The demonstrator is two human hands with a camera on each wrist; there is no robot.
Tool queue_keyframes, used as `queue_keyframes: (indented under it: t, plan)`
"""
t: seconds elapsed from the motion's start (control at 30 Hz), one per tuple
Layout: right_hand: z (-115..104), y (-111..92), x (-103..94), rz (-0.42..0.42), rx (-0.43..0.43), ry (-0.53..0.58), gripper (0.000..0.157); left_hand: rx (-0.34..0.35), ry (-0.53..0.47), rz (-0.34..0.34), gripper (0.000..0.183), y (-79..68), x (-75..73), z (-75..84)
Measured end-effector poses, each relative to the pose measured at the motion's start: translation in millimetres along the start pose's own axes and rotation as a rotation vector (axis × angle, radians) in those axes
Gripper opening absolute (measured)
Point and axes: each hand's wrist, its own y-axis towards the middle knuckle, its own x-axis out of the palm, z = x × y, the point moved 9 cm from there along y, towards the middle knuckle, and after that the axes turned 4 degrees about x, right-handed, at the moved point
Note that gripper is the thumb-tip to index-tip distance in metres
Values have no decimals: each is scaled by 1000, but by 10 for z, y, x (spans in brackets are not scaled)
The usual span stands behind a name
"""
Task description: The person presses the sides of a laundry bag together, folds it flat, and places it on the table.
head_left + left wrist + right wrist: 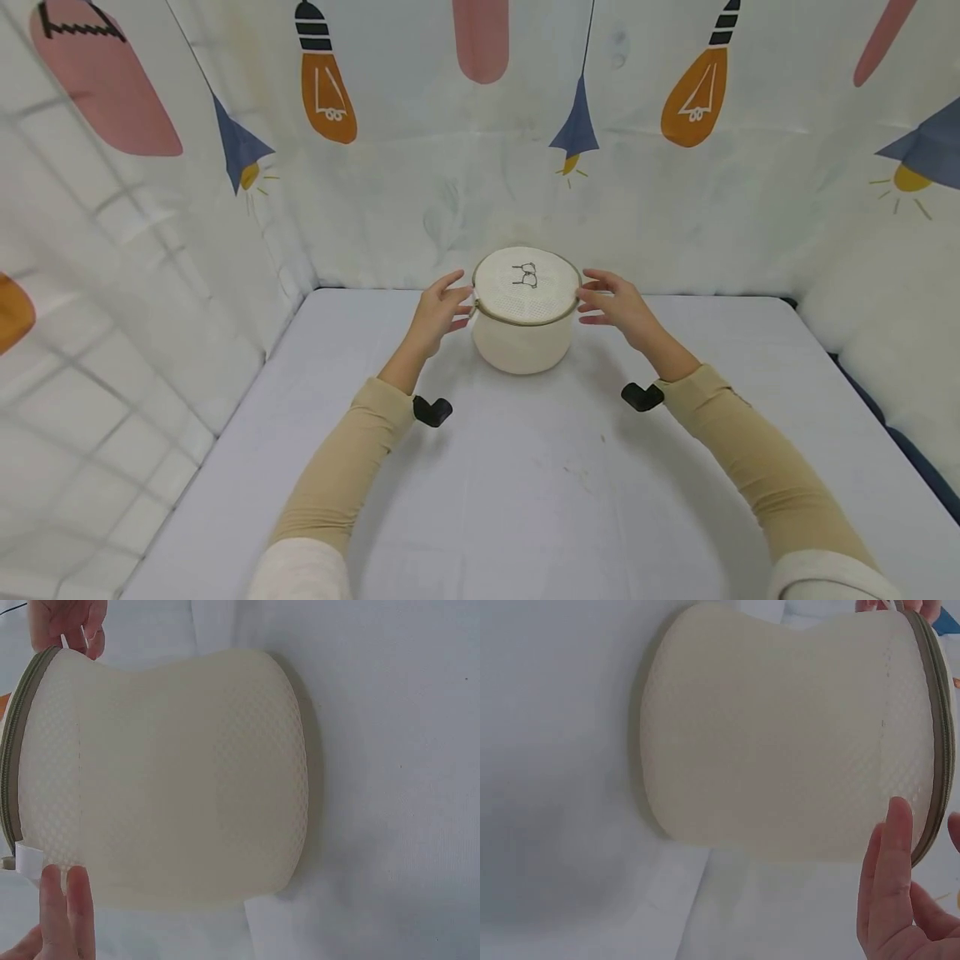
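A round cream mesh laundry bag (522,346) stands upright on the table, its flat lid printed with a small dark drawing. An olive zipper (13,742) runs round the lid's edge, with a white tag (29,861) beside it. My left hand (438,310) is at the bag's left side, fingers extended, fingertips at the mesh just under the zipper. On the opposite side my right hand (617,307) has its fingers straight, tips by the upper wall near the rim. Whether the fingertips press the mesh or only come close, I cannot tell.
A white cloth covers the table (517,500). Behind it hangs a pale curtain (480,183) printed with lamps and bulbs, close to the bag. Another curtain side (112,333) rises along the left edge. Each wrist carries a black camera mount (432,411).
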Motion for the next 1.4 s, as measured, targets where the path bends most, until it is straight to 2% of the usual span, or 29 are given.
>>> queue_keyframes:
  t: [0.4, 0.63, 0.8, 1.4]
  plan:
    - [57, 42, 12, 6, 43, 62, 62, -51, -35, 33, 56, 24, 46, -36]
    - [64, 40, 90, -32, 52, 218, 65, -69, -55, 41, 59, 40, 89, -84]
    - [57, 43, 120, -40, 66, 284, 65, -73, -64, 49, 59, 44, 109, -90]
    - [49, 90, 128, -29, 76, 300, 64, -114, -85, 74, 56, 84, 92, -99]
